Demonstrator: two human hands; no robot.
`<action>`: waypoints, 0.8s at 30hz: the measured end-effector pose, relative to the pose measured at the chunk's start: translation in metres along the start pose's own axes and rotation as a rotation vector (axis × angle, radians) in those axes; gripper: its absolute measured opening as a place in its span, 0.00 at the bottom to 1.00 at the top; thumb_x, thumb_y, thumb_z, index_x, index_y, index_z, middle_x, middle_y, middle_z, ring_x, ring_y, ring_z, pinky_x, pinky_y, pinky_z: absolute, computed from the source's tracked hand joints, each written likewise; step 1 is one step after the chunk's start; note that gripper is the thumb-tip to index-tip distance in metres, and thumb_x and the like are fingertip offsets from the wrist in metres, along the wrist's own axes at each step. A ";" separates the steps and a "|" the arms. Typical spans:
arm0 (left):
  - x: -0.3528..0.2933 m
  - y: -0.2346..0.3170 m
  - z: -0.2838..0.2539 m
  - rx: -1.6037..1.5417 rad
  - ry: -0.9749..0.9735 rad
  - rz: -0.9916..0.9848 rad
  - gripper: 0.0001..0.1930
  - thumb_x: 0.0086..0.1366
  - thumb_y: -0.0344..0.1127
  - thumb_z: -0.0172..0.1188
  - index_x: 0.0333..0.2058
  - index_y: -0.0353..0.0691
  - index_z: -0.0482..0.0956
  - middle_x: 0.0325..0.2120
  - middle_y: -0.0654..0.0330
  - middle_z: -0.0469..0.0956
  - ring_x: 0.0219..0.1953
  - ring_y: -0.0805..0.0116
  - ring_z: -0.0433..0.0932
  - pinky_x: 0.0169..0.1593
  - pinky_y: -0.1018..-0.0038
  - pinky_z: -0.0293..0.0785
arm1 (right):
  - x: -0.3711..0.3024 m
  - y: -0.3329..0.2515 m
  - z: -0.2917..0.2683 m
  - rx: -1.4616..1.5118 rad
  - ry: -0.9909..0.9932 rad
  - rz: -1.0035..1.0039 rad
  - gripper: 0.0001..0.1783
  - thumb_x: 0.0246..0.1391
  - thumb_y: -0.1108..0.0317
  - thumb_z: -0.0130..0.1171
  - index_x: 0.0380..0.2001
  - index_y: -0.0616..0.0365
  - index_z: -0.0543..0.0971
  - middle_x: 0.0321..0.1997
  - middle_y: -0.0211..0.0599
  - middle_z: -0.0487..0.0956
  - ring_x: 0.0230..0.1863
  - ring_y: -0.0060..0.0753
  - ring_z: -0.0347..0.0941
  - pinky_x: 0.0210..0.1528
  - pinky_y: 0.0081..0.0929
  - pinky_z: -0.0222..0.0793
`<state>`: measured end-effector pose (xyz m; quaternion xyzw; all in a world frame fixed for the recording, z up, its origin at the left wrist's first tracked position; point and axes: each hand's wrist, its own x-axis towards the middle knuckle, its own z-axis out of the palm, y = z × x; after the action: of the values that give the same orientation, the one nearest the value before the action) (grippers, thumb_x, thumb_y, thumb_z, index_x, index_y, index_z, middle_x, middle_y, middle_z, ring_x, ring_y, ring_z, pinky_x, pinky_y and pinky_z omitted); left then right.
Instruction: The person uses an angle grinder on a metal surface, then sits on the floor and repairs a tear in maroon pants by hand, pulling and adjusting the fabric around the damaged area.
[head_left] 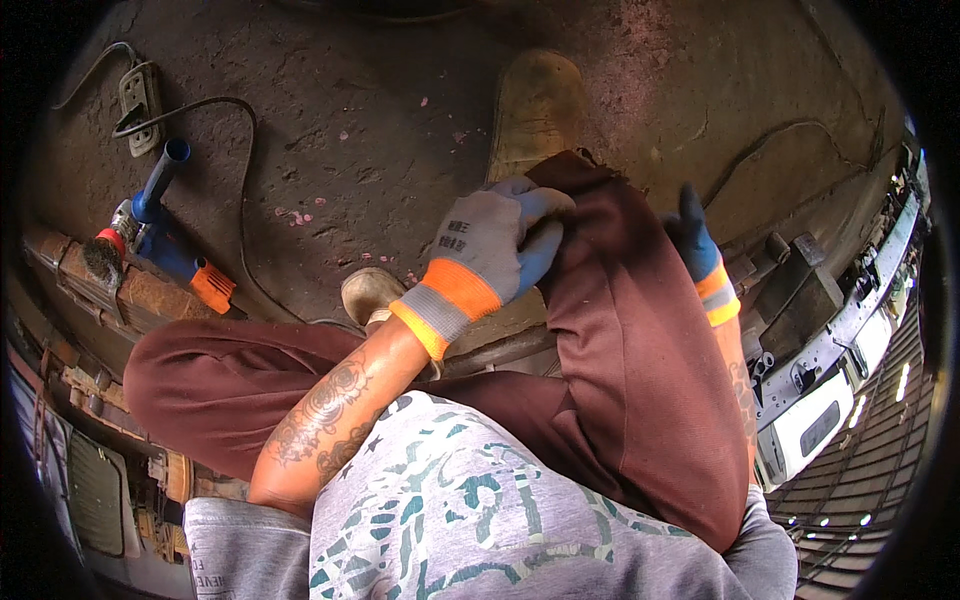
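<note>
My left hand (500, 235), in a grey and blue work glove with an orange and yellow cuff, reaches across to my right shin. Its fingers curl onto the brown trouser leg (640, 330) and grip the cloth. On the outer side of that leg is my right hand (692, 240), gloved alike and partly hidden by the knee and shin. The fingers that show stretch out, and I see nothing held in them. A blue angle grinder (165, 245) with an orange end, a side handle and a wire brush rests on a rusty metal beam (150, 290) at the left.
The grinder's black cord (248, 190) loops over the stained concrete floor (370, 120) near a dirty socket strip (140, 108). My tan boot (540, 105) is planted ahead. Metal parts (800, 280) lie at the right, where another cable (760, 145) crosses the floor.
</note>
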<state>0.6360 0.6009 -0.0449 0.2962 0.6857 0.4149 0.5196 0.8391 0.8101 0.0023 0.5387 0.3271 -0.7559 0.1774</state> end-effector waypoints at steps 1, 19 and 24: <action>0.001 0.001 0.001 0.013 -0.008 0.024 0.11 0.63 0.38 0.65 0.43 0.48 0.87 0.40 0.52 0.83 0.39 0.47 0.83 0.42 0.59 0.79 | -0.001 -0.006 0.002 0.096 -0.080 0.060 0.18 0.67 0.60 0.59 0.51 0.63 0.83 0.47 0.35 0.85 0.47 0.27 0.77 0.51 0.29 0.73; 0.005 0.011 0.006 0.003 0.072 0.000 0.10 0.61 0.38 0.68 0.40 0.45 0.88 0.37 0.54 0.85 0.38 0.54 0.84 0.42 0.63 0.79 | 0.004 -0.021 0.047 -0.021 0.019 0.078 0.14 0.62 0.64 0.64 0.44 0.64 0.82 0.36 0.27 0.82 0.37 0.19 0.76 0.40 0.22 0.71; 0.008 0.009 0.008 -0.099 0.168 0.061 0.08 0.63 0.37 0.65 0.40 0.47 0.87 0.35 0.54 0.83 0.38 0.50 0.83 0.42 0.59 0.78 | 0.005 -0.019 0.056 -0.063 0.023 0.000 0.15 0.62 0.63 0.63 0.45 0.63 0.82 0.37 0.27 0.82 0.37 0.19 0.76 0.41 0.22 0.71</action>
<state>0.6412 0.6142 -0.0415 0.2550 0.6963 0.4873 0.4612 0.7865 0.7861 0.0145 0.5414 0.3528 -0.7390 0.1905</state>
